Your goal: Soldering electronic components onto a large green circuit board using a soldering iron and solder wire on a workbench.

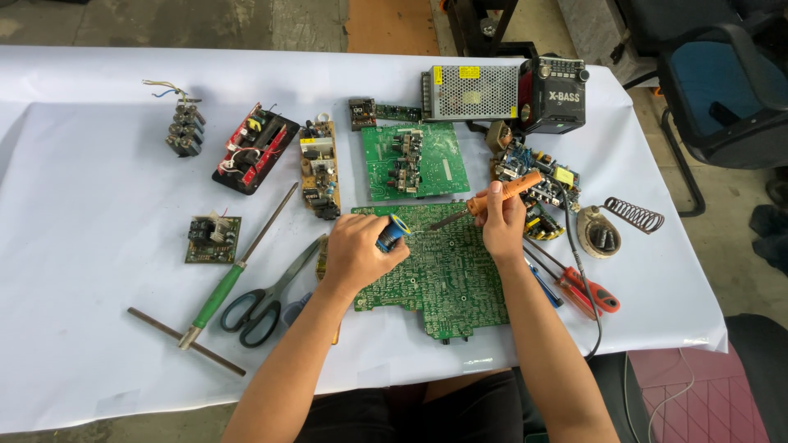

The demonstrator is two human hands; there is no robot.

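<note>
Steel scissors (264, 300) with dark handles lie left on the white cloth (98, 246). The left hand (355, 254), knuckles up, curls closed around a blue-and-yellow desoldering pump (393, 233), its tip hidden. Both rest over the flat green circuit board (447, 283). The right hand (502, 220) grips an orange soldering iron (492, 197), tilted, tip on the board.

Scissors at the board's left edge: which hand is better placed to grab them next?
Probably left. The left hand, holding a blue tool, sits nearer the scissors. The right hand grips the orange soldering iron on the far side.
</note>
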